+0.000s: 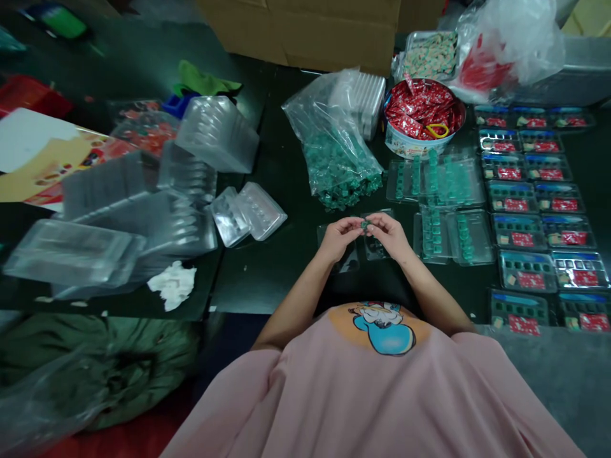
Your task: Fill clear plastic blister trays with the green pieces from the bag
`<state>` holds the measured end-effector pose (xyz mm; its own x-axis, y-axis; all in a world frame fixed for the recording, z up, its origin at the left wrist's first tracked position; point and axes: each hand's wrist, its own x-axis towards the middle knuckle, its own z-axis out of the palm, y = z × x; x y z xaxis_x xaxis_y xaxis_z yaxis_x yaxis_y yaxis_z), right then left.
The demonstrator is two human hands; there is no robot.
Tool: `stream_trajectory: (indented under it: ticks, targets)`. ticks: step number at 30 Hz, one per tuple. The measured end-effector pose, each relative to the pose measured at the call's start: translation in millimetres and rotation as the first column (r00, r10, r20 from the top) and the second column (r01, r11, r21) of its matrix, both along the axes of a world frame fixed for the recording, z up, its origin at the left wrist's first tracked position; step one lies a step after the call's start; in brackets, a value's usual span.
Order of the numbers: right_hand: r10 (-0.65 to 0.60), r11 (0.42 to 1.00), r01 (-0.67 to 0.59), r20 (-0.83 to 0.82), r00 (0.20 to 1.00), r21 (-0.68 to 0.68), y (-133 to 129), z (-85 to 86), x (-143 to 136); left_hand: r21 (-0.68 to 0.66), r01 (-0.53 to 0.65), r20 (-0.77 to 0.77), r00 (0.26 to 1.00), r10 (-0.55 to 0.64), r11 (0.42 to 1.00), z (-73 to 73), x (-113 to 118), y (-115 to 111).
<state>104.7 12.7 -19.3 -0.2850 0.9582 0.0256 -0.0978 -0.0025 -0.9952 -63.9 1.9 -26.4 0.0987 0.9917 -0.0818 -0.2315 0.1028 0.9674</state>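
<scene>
My left hand (340,238) and my right hand (387,234) meet at the fingertips, both pinching a small green plastic piece (365,225). Its exact kind is too small to make out. Beneath them on the dark table lies an open clear plastic case (347,262), partly hidden by my hands. Just beyond is a clear bag (329,143) with many such green pieces, some spilling from its mouth as a pile (348,193). Right of my right hand, clear cases (470,236) hold rows of green pieces, with more green rows (442,178) behind them.
Filled cases (522,239) with red packets stand in columns at the right. A round tin (414,147) holds red packets and yellow-handled scissors. Stacked clear cases (112,245) and a crumpled white tissue (174,284) lie left. A cardboard box (305,32) stands at the back.
</scene>
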Motion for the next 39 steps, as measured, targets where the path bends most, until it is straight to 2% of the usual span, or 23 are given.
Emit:
stream_trajectory:
  ticks: [4,7,9,13,19,22,25,29,32,36,39]
  targets:
    - [-0.053,0.996,0.049,0.064,0.996,0.069,-6.2,1.2,4.4,0.034,0.052,0.02,0.998,-0.053,0.998,-1.3,1.3,0.0]
    - [-0.088,0.989,0.071,0.135,0.987,0.127,-8.0,3.9,8.6,0.12,0.048,-0.056,0.998,-0.041,0.992,0.9,0.7,-2.4]
    - [-0.067,0.993,0.051,0.146,0.987,0.107,-8.8,5.4,10.5,0.146,0.06,-0.107,0.993,-0.045,0.988,2.5,-0.3,-4.3]
    - [-0.015,1.0,0.013,0.098,0.995,0.026,-11.8,3.4,10.9,0.116,0.09,-0.143,0.987,-0.073,0.989,1.5,-1.9,-7.1]
    - [-0.124,0.981,0.098,0.152,0.981,0.166,-16.7,-5.7,11.0,0.054,0.079,-0.126,0.989,-0.072,0.995,-2.6,-0.4,-8.9]
    - [-0.143,0.975,0.117,0.128,0.981,0.187,-18.1,-7.9,11.6,0.061,0.077,-0.143,0.987,-0.068,0.995,-2.2,0.1,-9.6]
    - [-0.149,0.981,0.133,0.115,0.982,0.142,-19.9,-9.0,11.3,0.075,0.081,-0.139,0.988,-0.07,0.994,-3.7,1.5,-11.3]
    - [-0.109,0.994,0.106,0.114,0.987,0.035,-22.5,-8.1,10.8,0.028,0.078,-0.043,0.996,-0.076,0.997,-6.9,4.8,-14.0]
    - [-0.058,0.997,0.05,0.153,0.986,0.056,-27.0,-6.1,12.5,-0.017,0.09,0.008,0.996,-0.09,0.996,-4.7,6.0,-16.7]
    - [0.005,0.994,-0.032,0.247,0.969,0.109,-45.2,-7.4,17.8,-0.105,0.211,-0.025,0.976,-0.215,0.972,2.9,6.1,-29.0]
    - [0.031,0.997,-0.049,0.285,0.958,0.055,-66.9,-13.8,23.3,-0.182,0.311,-0.103,0.937,-0.333,0.933,5.1,8.2,-45.5]
